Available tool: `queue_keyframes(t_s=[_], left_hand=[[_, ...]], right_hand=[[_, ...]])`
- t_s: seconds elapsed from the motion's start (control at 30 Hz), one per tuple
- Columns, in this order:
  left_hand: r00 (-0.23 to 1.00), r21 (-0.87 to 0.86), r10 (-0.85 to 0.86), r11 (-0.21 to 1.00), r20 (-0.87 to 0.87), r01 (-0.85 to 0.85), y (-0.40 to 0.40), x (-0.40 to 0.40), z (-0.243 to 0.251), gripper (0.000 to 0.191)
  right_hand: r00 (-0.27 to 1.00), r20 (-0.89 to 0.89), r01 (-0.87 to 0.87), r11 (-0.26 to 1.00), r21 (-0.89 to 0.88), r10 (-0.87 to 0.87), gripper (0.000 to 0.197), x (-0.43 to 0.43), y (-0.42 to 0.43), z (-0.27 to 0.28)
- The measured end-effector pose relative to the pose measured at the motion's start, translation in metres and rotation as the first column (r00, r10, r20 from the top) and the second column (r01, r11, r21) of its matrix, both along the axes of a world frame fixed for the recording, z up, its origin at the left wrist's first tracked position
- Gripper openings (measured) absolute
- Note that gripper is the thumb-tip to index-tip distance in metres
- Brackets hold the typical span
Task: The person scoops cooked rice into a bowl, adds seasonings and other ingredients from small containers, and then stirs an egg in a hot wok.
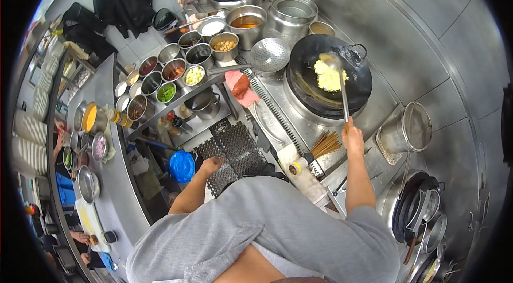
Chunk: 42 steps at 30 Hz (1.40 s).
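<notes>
My right hand (353, 138) grips the wooden end of a long-handled metal ladle (344, 96). The ladle's bowl rests at the far side of yellow scrambled egg (325, 75) inside a black wok (304, 62). This wok sits on a round burner ring of the steel range. My left hand (211, 165) hangs low on the left, over the perforated black floor mat (236, 146), touching nothing that I can see. Its fingers look curled, but their exact pose is unclear. Left of the wok rests a perforated metal strainer (270, 55), its long handle pointing left.
A bamboo wok brush (326, 143) lies at the range's front. Pink and red cloths (241, 87) hang over the front grating. Several metal pots of ingredients (173, 69) fill the left shelf. A wire-mesh basket (417, 126) stands right. A co-worker's hand (80, 237) is beyond the left counter.
</notes>
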<state>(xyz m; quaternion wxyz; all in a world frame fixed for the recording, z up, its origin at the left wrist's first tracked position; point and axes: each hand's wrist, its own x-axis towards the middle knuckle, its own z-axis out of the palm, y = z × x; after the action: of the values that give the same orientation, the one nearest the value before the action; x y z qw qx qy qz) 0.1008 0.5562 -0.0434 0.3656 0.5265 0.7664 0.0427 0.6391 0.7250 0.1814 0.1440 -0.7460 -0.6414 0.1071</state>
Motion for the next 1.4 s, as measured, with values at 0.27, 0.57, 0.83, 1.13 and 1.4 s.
queue_keyframes(t_s=[0.27,0.57,0.83,1.13,1.4], left_hand=[[0.936,-0.383,-0.251,0.912,-0.246,0.144,-0.275,-0.083,-0.060,0.026],[0.938,-0.486,0.334,0.807,-0.090,-0.334,-0.522,-0.018,-0.080,0.032],[0.909,-0.222,0.417,0.884,-0.021,-0.411,-0.443,0.018,-0.039,0.037],[0.719,-0.042,0.690,0.719,-0.084,-0.694,-0.486,0.019,0.019,0.026],[0.735,-0.499,0.562,0.545,-0.379,-0.674,-0.598,0.075,-0.005,0.029]], right_hand=[[0.954,-0.296,-0.033,0.997,0.068,0.052,0.049,0.002,-0.105,-0.013],[0.954,0.290,-0.073,0.997,-0.008,0.072,0.047,-0.069,-0.131,-0.019],[0.645,-0.505,-0.607,0.786,0.116,0.573,0.044,-0.202,-0.237,-0.052],[0.929,0.155,-0.177,0.769,-0.615,0.337,0.065,-0.230,-0.205,-0.274],[0.911,0.305,-0.129,0.894,-0.429,0.278,0.070,-0.163,-0.209,-0.385]])
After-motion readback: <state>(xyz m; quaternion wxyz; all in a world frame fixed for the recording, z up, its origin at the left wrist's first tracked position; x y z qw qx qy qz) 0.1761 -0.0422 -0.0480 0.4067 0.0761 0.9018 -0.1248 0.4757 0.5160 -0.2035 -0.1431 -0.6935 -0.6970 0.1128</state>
